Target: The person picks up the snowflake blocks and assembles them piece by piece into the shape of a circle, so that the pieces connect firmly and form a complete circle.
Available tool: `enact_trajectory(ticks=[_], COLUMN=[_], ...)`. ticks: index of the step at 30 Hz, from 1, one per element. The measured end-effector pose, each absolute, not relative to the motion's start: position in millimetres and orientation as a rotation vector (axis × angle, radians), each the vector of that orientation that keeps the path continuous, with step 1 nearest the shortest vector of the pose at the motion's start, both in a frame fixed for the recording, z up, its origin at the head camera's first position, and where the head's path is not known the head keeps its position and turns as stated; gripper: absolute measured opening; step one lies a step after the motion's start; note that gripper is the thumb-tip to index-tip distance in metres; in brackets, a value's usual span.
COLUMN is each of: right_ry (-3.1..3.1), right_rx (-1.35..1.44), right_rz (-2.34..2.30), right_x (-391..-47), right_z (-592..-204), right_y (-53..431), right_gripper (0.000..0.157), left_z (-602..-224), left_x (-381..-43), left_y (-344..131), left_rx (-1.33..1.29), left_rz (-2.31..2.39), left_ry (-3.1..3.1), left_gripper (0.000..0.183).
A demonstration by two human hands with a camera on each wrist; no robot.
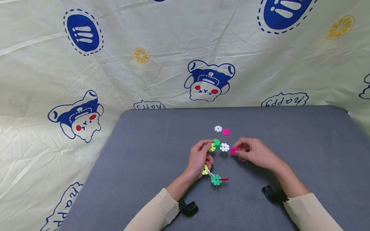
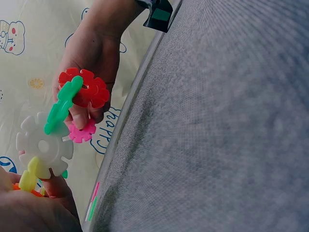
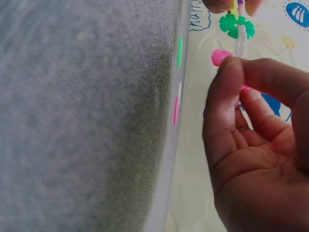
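My left hand grips a curved chain of slotted plastic snowflake discs by its middle, partly hidden behind the fingers. One end of the chain runs through a yellow disc and a green disc to a red disc. At the other end is a white disc, beside green and yellow pieces. My right hand pinches a pink disc between thumb and fingertips, just right of that white disc. In the right wrist view the pink disc is mostly covered by the fingers.
A loose white disc and a loose pink disc lie on the grey table beyond the hands. A green disc also lies flat there. Behind the table's far edge hangs a printed cloth.
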State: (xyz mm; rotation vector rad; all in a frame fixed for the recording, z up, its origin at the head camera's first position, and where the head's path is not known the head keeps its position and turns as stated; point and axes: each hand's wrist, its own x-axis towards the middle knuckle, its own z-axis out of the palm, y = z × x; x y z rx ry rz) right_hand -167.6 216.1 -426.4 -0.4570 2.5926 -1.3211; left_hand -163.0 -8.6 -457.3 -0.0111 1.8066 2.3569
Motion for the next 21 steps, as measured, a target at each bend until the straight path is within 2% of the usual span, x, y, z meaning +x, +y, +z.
enact_trajectory(ticks=[21], right_ry=[2.744], right_rx=[-0.625], right_rz=[-1.372], right_x=[-165.6], right_z=[-428.9], right_y=[208.8], right_gripper=[0.01], left_z=[-458.5], left_x=[-162.3], left_y=[-7.8], left_rx=[0.026], left_rz=[2.347], left_ry=[1.824], left_gripper=[0.031])
